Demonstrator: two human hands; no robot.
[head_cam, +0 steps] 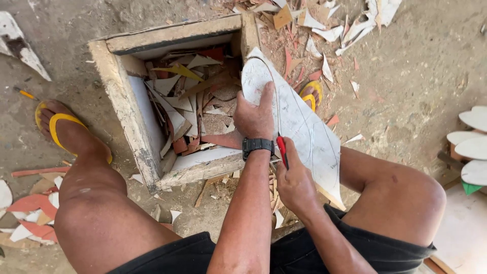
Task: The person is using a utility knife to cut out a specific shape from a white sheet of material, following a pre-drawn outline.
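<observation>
My left hand (253, 117), with a black watch on its wrist, grips the left edge of a white sheet (304, 127) marked with curved pencil outlines. The sheet leans over the corner of a wooden box (127, 106). My right hand (294, 180) is closed on a red-handled cutter (282, 148) whose tip rests on the sheet along a drawn line, just below my left hand. My bare knees frame both hands, and my feet wear yellow sandals.
The wooden box holds white and reddish offcuts (187, 101). More scraps litter the ground beyond the box (324, 25) and at the lower left (28, 213). Cut white oval pieces (472, 137) are stacked at the right edge.
</observation>
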